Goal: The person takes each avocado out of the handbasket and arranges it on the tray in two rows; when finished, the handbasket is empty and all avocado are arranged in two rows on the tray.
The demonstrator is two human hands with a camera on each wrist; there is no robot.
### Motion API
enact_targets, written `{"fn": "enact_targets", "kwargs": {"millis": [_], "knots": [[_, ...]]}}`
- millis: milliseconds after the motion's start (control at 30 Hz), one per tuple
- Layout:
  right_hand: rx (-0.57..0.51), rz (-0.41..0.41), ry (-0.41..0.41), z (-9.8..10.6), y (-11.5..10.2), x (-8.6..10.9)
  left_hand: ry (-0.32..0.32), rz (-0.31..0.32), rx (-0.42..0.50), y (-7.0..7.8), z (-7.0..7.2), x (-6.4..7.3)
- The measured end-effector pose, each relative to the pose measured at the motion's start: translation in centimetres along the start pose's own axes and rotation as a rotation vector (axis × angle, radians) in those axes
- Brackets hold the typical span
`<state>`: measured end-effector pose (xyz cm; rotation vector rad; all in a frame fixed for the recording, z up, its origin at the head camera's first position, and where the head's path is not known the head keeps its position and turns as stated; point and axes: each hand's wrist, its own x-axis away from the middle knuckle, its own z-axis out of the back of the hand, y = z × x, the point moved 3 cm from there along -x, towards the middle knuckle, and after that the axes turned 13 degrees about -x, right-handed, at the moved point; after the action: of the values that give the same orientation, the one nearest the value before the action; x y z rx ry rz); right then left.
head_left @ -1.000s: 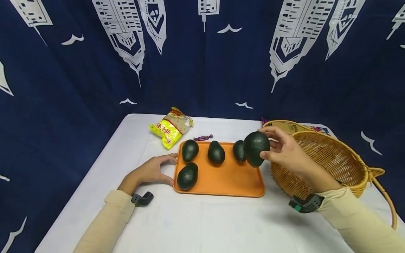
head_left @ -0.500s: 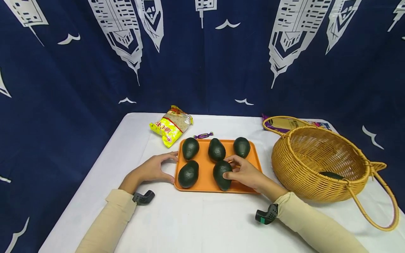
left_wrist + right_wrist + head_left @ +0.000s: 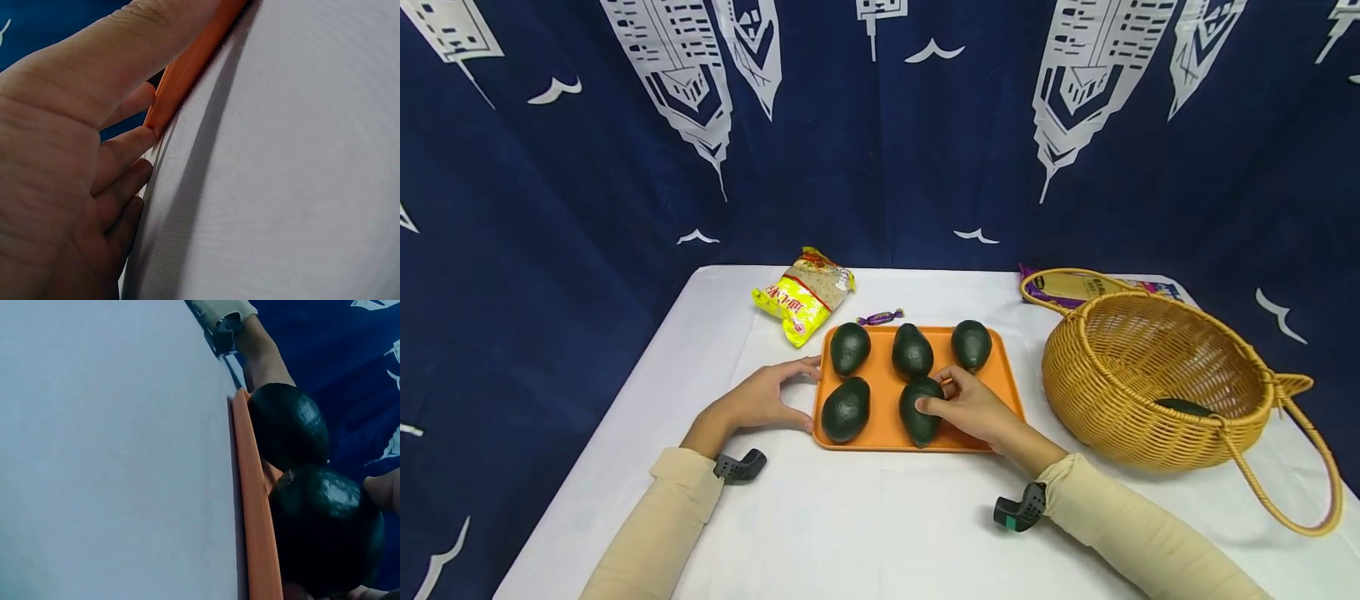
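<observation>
An orange tray (image 3: 885, 417) carries several dark green avocados in two rows. My right hand (image 3: 973, 410) holds one avocado (image 3: 917, 421) between thumb and fingers, at the front middle of the tray. Left of it sits another avocado (image 3: 846, 410); behind are three more, with the back right avocado (image 3: 972, 344) just beyond my right fingers. My left hand (image 3: 760, 402) is spread along the tray's left side, thumb toward the front corner. Its fingertips meet the orange rim (image 3: 172, 94) in the left wrist view. The right wrist view shows the held avocado (image 3: 328, 531) close inside the tray's rim.
A wicker basket (image 3: 1120, 425) with looped handles stands at the right, a dark green item (image 3: 1183, 407) inside it. Behind the tray lie a small purple-wrapped candy (image 3: 881, 317) and a yellow snack bag (image 3: 805, 296). A purple and gold packet (image 3: 1063, 287) lies behind the basket.
My right hand has brought the avocado from the basket side, raised over the tray's right end, leftward and down to the front middle. The left hand stays at the tray's edge.
</observation>
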<state>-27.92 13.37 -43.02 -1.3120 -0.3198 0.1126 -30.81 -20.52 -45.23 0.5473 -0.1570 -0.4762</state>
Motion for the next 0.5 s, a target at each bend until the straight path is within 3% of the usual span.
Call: {"fn": "enact_targets", "kwargs": {"millis": [500], "knots": [[-0.052,-0.015,-0.095,0.86,-0.09,0.5,0.01,-0.015,-0.005,0.28,0.03,-0.08]]}}
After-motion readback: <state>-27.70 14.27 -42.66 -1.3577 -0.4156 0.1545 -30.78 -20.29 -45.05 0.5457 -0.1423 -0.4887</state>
